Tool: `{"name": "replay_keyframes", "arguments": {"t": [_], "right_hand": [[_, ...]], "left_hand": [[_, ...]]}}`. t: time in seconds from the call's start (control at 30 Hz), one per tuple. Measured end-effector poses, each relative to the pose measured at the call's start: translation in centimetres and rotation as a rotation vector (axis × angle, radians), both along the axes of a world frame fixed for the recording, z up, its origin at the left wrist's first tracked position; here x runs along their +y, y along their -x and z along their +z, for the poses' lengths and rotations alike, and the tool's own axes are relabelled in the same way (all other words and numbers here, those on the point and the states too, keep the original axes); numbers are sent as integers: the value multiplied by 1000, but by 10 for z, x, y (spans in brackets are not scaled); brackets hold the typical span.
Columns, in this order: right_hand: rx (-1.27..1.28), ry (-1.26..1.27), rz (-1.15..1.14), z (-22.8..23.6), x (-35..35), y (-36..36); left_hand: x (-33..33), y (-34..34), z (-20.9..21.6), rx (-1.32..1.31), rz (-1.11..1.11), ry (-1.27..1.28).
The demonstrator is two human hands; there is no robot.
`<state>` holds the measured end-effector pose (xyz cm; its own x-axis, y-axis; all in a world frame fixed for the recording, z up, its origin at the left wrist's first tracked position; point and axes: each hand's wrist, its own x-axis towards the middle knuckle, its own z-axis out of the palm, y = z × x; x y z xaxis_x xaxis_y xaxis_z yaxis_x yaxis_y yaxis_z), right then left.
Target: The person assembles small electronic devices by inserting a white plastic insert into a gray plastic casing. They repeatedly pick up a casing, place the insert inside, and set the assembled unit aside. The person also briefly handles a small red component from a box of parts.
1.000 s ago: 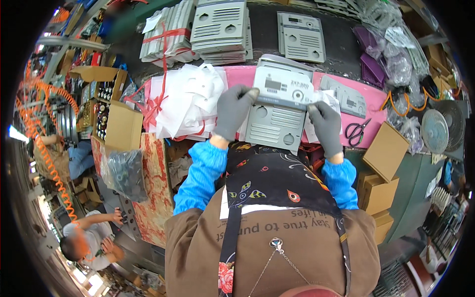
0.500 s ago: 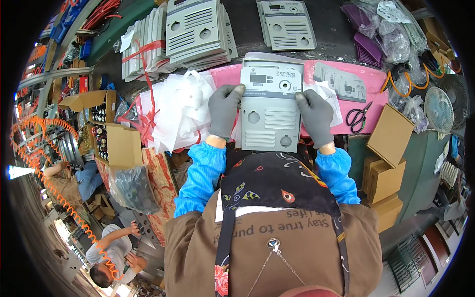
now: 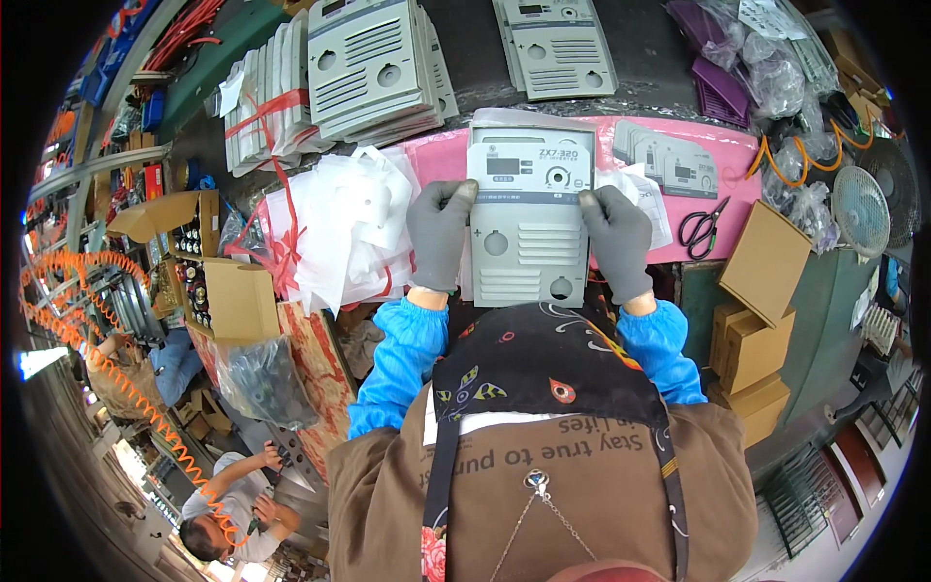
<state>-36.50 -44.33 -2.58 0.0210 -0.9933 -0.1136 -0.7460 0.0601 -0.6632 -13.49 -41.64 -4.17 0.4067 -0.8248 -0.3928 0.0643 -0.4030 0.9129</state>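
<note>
A grey metal front panel (image 3: 495, 262) with vent slots and round holes stands nearly upright before my apron. A printed label sheet (image 3: 504, 167), with a window cut-out and a dial mark, lies over its upper part. My left hand (image 3: 438, 233), in a grey glove, is closed at the panel's left edge, thumb by the label's lower corner. My right hand (image 3: 618, 238), gloved alike, is closed at the right edge, thumb at the opposite corner. The other fingers are partly hidden behind the panel. Several similar labels (image 3: 684, 160) lie fanned on the pink mat (image 3: 732, 155) at right.
Stacked panels (image 3: 373, 68) stand at back left, more panels (image 3: 558, 53) at back centre. White backing sheets (image 3: 354, 218) heap left of my hands. Black-handled scissors (image 3: 703, 230) lie right, near cardboard boxes (image 3: 752, 344) and a fan (image 3: 861, 213). A co-worker (image 3: 238, 504) sits at lower left.
The panel and both hands have come slightly down toward my body. The label appears a little lower on the panel. Both hands keep their hold.
</note>
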Motion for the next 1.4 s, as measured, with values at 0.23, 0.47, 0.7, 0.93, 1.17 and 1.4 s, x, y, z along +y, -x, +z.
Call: {"name": "replay_keyframes", "arguments": {"t": [0.23,0.47,0.7,0.93,1.17,1.4], "right_hand": [[-8,4,1,-1,-1,-1],[-65,26,-35,-1,-2,-3],[-10,-47,-37,0,-3,-3],[-34,-2,-43,-3,-3,-4],[-26,-9,-48,-1,-1,-6],[245,103,313,13,-23,3]], "left_hand": [[0,2,-1,-40,11,-18],[0,2,-5,-46,17,-23],[-1,3,-4,-28,29,-19],[-3,2,-3,36,52,-15],[-3,3,1,18,52,-16],[-26,-27,20,-623,-513,-138]]}}
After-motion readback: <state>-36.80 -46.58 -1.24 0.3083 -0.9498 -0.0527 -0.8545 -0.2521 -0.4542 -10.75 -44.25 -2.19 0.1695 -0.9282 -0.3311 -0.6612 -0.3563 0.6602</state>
